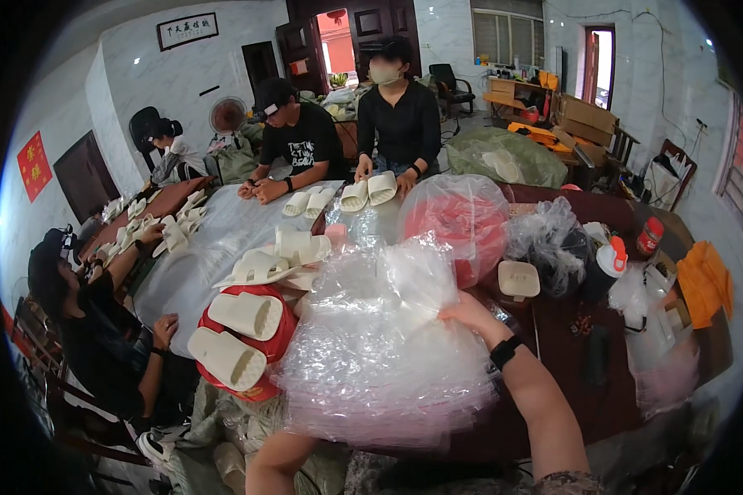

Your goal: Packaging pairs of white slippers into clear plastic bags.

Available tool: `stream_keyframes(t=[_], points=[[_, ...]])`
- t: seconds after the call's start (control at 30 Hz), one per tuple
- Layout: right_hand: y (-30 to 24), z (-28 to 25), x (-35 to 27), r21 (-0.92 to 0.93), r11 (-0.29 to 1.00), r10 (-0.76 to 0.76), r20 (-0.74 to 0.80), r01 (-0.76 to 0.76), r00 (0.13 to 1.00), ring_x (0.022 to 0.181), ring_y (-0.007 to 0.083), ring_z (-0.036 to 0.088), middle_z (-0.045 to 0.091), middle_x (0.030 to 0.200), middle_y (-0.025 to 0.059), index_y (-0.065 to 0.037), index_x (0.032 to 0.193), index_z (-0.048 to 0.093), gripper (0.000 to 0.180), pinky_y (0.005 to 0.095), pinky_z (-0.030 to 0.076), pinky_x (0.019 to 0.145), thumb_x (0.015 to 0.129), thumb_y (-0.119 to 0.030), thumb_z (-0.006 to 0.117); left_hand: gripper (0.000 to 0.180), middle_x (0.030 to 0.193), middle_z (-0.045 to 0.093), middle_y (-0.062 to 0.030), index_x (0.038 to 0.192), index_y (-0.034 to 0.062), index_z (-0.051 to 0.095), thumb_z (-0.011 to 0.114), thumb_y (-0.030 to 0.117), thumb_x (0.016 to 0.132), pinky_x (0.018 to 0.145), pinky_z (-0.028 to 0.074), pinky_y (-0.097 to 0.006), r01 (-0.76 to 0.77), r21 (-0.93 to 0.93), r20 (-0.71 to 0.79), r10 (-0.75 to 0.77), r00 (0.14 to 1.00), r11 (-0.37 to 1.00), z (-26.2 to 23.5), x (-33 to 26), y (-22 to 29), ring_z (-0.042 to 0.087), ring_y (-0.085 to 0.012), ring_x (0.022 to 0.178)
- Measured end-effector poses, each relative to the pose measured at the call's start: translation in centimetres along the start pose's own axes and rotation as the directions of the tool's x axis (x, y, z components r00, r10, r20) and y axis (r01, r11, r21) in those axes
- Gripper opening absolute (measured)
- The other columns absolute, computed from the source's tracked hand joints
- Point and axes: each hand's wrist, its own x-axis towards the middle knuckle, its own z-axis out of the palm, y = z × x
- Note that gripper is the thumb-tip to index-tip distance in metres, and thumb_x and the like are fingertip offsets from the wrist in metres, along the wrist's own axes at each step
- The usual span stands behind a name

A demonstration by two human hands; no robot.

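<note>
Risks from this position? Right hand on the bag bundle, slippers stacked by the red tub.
1. The right hand pinches only the top of the big bundle of clear plastic bags; loose bags may slide off.
2. The bundle presses against two cream slippers resting on the red tub near the table edge; a shove could tip them off.
3. The left hand is hidden behind the bundle, so its grip is unverifiable.

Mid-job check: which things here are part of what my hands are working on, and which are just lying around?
In hand:
right hand gripping the stack of clear plastic bags
cream slippers in the red basket
left hand hidden behind the bags

Lying about:
red-capped jar
orange cloth
black bag
bottle with orange-and-white cap
</note>
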Motion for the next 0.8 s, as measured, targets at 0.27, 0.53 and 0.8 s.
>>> stream_keyframes(t=[0.27, 0.53, 0.8], points=[[5.5, -3.5, 0.6, -0.084, 0.996, 0.01, -0.068, -0.016, 0.998, 0.088, 0.014, 0.062, 0.065, 0.101, 0.0037, -0.004, 0.128, 0.058, 0.052, 0.0284, 0.051, 0.079, 0.078, -0.009, 0.073, 0.039, 0.116, 0.064, -0.0182, 0.125, 0.0061, 0.061, 0.056, 0.035, 0.098, 0.096, 0.048, -0.047, 0.041, -0.142, 0.067, -0.032, 0.997, 0.989, -1.4, -3.6, 4.8, 0.06, -0.0328, 0.116], [4.1, -1.8, 0.2, -0.205, 0.973, -0.117, -0.034, 0.108, 0.993, 0.098, 0.0148, 0.061, 0.063, 0.113, 0.0044, -0.006, 0.138, 0.05, 0.063, 0.0309, 0.051, 0.085, 0.079, -0.006, 0.072, 0.034, 0.116, 0.068, -0.0123, 0.116, 0.0052, 0.066, 0.071, 0.019, 0.085, 0.086, 0.052, -0.042, 0.132, 0.106, -0.24, -0.104, 0.965, 0.986, -16.5, -2.5, 14.4, 0.065, -0.0327, 0.102], [4.1, -1.3, 1.5, -0.072, 0.992, 0.107, 0.072, -0.102, 0.992, 0.094, 0.0142, 0.061, 0.065, 0.109, 0.0037, -0.006, 0.135, 0.052, 0.059, 0.0309, 0.051, 0.084, 0.08, -0.003, 0.071, 0.014, 0.095, 0.067, -0.0167, 0.085, 0.0049, 0.072, 0.062, 0.005, 0.075, 0.075, 0.055, -0.043, 0.337, 0.593, -0.048, -0.386, 0.921, 0.731, -14.5, 16.1, 1.3, 0.063, -0.031, 0.102]])
